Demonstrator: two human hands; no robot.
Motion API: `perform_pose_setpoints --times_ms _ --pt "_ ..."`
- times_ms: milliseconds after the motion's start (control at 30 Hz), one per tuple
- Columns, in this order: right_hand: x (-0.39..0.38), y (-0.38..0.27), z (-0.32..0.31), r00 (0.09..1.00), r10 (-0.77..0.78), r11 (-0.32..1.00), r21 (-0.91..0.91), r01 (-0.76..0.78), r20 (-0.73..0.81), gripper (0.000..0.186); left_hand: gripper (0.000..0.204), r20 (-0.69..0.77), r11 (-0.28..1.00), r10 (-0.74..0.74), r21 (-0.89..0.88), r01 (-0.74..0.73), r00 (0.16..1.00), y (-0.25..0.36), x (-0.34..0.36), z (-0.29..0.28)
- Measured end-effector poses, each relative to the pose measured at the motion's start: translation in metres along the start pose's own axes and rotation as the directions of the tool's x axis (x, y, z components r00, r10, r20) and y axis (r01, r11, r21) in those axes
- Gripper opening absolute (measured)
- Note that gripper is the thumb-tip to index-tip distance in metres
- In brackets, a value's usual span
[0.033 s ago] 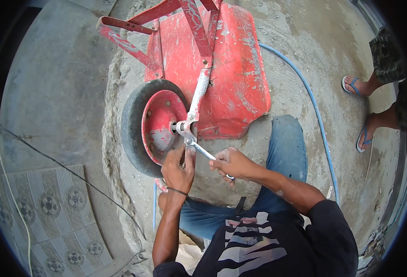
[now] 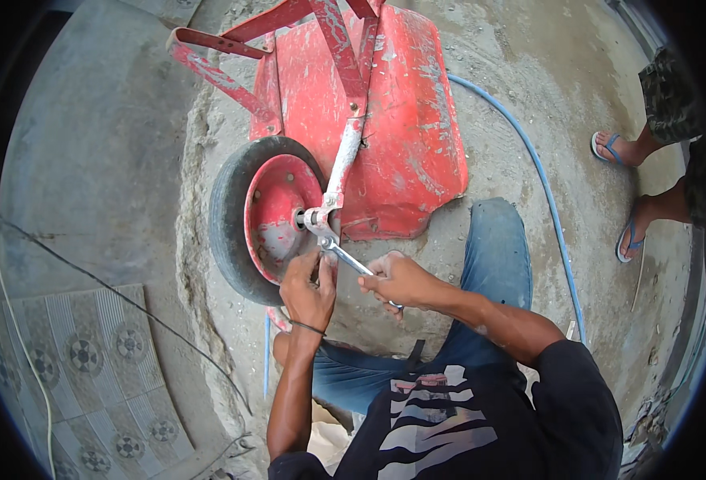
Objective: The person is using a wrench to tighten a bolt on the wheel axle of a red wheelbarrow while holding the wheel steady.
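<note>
A red wheelbarrow (image 2: 401,120) lies upside down in front of me, its paint scratched. Its black-tyred wheel (image 2: 226,216) stands at the left, joined to the frame by a metal axle bracket (image 2: 329,204). My right hand (image 2: 401,280) grips a silver wrench (image 2: 354,262), whose head sits at a bolt (image 2: 325,241) on the lower end of the bracket. Just below that bolt, my left hand (image 2: 306,292) has its thumb and fingertips drawn together; what they pinch is hidden. A dark band circles the left wrist.
A blue hose (image 2: 541,172) curves along the rough concrete floor to the right. Farther right stand a person's feet (image 2: 629,152) in flip-flops. Patterned tiles (image 2: 89,360) and a dark cable (image 2: 121,300) lie at the left. My jeans-covered knee (image 2: 497,240) is beside the tray.
</note>
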State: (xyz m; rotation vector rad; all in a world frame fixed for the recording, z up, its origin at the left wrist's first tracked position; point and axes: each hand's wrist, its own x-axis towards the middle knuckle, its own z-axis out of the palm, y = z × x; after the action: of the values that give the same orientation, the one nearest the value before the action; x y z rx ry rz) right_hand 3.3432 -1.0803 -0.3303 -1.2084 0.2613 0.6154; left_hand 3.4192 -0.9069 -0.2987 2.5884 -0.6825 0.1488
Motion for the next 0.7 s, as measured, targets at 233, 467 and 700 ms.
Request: perform_pose_setpoints --times_ms 233,467,700 --pt "-0.018 0.014 0.057 0.977 -0.198 0.980 -0.034 0.196 -0.079 0.042 0.031 -0.050 0.985 -0.007 -0.170 -0.001 0.999 -0.011 0.006 0.003" --pt "0.013 0.045 0.085 0.907 -0.317 0.948 -0.109 0.298 -0.278 0.041 0.023 0.041 0.952 -0.151 -0.265 0.157 0.988 -0.004 0.008 -0.002" --pt "0.022 0.022 0.119 0.907 -0.225 0.953 0.113 0.281 -0.356 0.028 0.031 0.079 0.971 -0.130 -0.193 0.144 0.988 -0.014 0.011 -0.004"
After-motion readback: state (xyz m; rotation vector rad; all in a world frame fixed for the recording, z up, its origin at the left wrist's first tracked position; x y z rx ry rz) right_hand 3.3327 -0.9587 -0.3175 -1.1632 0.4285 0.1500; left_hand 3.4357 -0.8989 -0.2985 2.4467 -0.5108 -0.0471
